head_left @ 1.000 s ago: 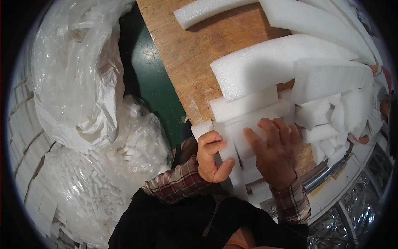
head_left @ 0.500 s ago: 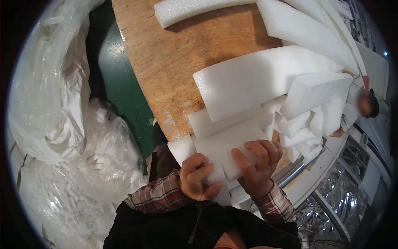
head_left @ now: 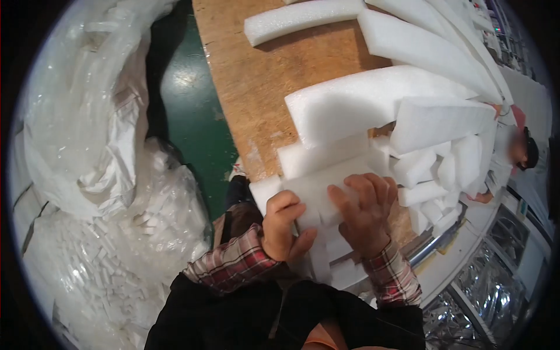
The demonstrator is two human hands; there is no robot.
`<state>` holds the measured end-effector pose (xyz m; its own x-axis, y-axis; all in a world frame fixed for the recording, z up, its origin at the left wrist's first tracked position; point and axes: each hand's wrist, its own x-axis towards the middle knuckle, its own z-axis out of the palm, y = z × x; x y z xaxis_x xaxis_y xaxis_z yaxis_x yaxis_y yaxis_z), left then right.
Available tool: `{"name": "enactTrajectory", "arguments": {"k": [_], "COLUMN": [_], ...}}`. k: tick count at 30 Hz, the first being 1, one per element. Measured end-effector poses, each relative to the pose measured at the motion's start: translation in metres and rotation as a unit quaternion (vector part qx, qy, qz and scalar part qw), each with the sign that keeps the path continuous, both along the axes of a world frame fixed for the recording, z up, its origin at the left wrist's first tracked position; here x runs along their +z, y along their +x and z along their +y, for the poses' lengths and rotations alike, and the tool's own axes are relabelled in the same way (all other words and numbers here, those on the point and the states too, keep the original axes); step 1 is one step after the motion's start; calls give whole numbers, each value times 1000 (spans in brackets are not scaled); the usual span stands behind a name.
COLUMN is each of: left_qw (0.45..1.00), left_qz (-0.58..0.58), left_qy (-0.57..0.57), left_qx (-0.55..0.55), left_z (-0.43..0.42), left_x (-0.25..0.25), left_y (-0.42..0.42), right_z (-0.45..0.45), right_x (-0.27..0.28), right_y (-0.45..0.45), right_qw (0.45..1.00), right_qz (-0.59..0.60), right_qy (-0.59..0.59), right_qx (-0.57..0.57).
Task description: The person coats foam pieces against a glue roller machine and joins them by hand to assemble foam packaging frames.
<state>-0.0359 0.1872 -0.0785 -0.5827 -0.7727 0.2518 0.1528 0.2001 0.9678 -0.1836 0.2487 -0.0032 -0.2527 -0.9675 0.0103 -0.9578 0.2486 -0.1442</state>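
My left hand (head_left: 284, 228) is closed with bent fingers, and the edge of a small white foam piece (head_left: 309, 218) shows between its fingertips and thumb. My right hand (head_left: 368, 213) curls its fingers over a white foam block (head_left: 318, 188) at the table's near edge. Part of that block is hidden under the right hand. A flat foam piece (head_left: 326, 154) lies just beyond it, and a small foam offcut (head_left: 265, 189) sits to the left. Below the hands, more foam pieces (head_left: 338, 242) show in front of my body.
A long foam slab (head_left: 344, 99) and other foam strips (head_left: 303, 20) lie on the wooden table (head_left: 245, 76). Foam offcuts (head_left: 414, 169) are heaped at right. Clear plastic bags (head_left: 111, 262) of white pieces stand left on the green floor (head_left: 186, 111). Another person (head_left: 501, 157) is at right.
My view has shifted, so the table sits further right. My left hand has moved up toward the block, its thumb now further out. The right hand stays over the foam.
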Motion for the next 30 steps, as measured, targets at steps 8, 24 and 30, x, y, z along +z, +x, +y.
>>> {"name": "enactTrajectory", "arguments": {"k": [8,24,30], "left_qw": [999,993,966], "left_qz": [-26,-102,-164], "left_qy": [-10,-64,-196], "left_qx": [24,9,38], "left_z": [8,5,-13], "left_x": [7,14,42], "left_y": [-5,-4,-12], "right_z": [-4,-1,9], "right_x": [-1,9,12], "right_y": [-3,-4,-31], "right_qw": [999,998,963], "right_qz": [-6,15,-213], "right_qy": [-50,59,-131], "right_qx": [-5,24,103]}}
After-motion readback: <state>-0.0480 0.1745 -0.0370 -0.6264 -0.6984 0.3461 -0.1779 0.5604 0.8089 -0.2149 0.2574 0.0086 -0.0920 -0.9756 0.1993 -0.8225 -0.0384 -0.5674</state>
